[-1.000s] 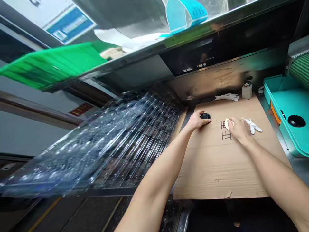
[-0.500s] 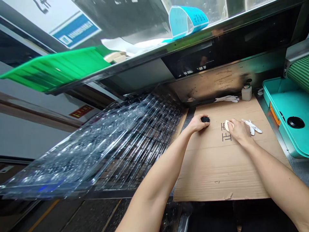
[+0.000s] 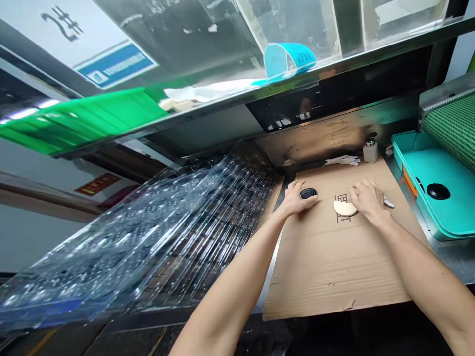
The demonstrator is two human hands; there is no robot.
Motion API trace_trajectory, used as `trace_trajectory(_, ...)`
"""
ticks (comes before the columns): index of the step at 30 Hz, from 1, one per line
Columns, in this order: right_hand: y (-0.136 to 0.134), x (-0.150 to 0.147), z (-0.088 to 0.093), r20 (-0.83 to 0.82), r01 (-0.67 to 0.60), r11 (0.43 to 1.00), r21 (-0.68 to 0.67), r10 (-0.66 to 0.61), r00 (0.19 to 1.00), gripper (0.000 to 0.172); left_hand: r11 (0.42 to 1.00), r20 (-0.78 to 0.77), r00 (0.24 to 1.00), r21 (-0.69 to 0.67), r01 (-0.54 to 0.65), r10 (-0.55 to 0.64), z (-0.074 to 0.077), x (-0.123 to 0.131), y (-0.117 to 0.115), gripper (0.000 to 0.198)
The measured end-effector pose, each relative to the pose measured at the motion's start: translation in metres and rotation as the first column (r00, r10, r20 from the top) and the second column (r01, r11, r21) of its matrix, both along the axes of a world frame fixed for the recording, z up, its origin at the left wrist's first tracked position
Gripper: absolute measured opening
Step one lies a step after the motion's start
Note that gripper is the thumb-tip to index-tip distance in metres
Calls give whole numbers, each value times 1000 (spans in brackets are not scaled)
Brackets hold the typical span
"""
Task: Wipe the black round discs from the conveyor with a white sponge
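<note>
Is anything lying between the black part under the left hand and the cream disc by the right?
Nothing visible. Only bare cardboard, with printed marks, separates the black round part under the left hand from the cream disc that the right hand touches. The white glove lies beyond the right hand.
</note>
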State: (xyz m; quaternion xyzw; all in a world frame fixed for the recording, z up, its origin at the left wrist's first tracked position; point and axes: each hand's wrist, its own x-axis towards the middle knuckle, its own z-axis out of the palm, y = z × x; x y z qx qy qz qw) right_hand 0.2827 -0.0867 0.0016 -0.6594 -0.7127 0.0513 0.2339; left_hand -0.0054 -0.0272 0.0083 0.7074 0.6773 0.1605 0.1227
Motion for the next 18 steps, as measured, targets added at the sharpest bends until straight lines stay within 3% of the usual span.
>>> trace_trajectory(3, 3, 11, 2, 74, 130, 990, -46, -126, 989, 31, 994, -40, 999, 108, 20, -16, 14, 10, -3, 77)
trace_trajectory(5, 5, 13, 0, 78, 107, 984, -145, -97, 992, 35, 985, -67, 996, 160, 69, -58, 28, 28, 2, 65)
trace_trajectory(8, 5, 11, -6, 27, 10, 979, -204, -5, 1000, 44, 971, -66, 983, 161, 178, -169, 46, 75, 19, 54)
trace_trajectory(12, 5, 10, -11, -17, -31, 982, -184, 29, 999, 41, 940, 93, 938, 99, 326, -335, 58, 166, 38, 41)
trace_trajectory(14, 6, 12, -13, -31, -32, 984, -174, 27, 999, 37, 905, 183, 888, 145, 400, -422, 66, 219, 39, 36)
trace_trajectory(18, 9, 17, -19, -127, 94, 980, -178, -118, 985, 36, 746, 304, 684, 348, 569, -663, 101, 334, 26, 31)
